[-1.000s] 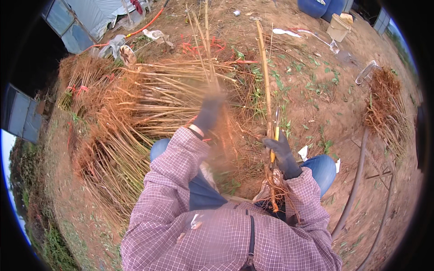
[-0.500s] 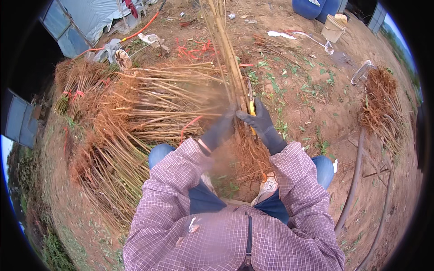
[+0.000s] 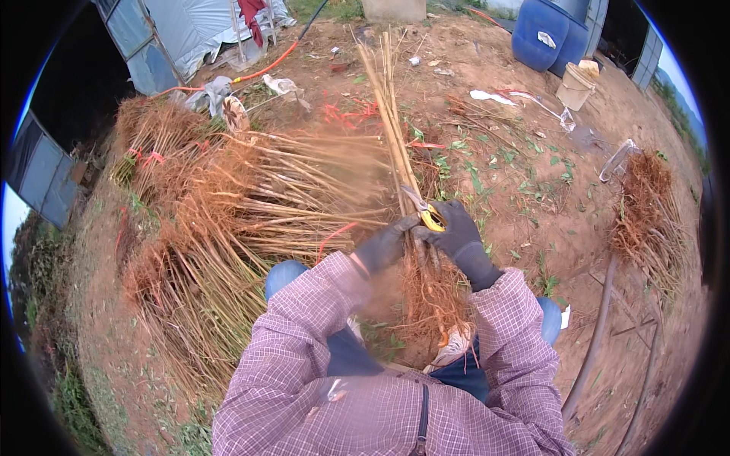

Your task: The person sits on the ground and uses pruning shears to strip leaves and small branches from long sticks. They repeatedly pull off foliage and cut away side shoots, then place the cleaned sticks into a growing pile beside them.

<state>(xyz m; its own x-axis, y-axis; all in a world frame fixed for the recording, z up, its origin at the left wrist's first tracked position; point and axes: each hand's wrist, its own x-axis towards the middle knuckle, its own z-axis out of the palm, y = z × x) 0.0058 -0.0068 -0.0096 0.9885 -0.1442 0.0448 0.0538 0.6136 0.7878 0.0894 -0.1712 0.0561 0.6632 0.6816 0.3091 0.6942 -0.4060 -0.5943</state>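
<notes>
A bundle of bare-stemmed saplings stands between my knees, stems pointing away from me and reddish-brown roots hanging near my shoes. My left hand, in a dark glove, is closed round the stems just above the roots. On the other side, my gloved right hand grips yellow-handled pruning shears. Their blades lie against the stems, tilted up and to the left. The right fingertips also touch the bundle beside my left hand. Part of the left hand's fingers is hidden behind the stems.
Large piles of rooted saplings lie to my left, and another bundle lies at the right near a dark pipe. Blue barrels and a whitish bucket stand at the far right. An orange hose crosses the far left.
The view has tilted up, so everything sits lower in it. The shears have turned from lying along the stems to slanting across them. Both hands stay at the bundle.
</notes>
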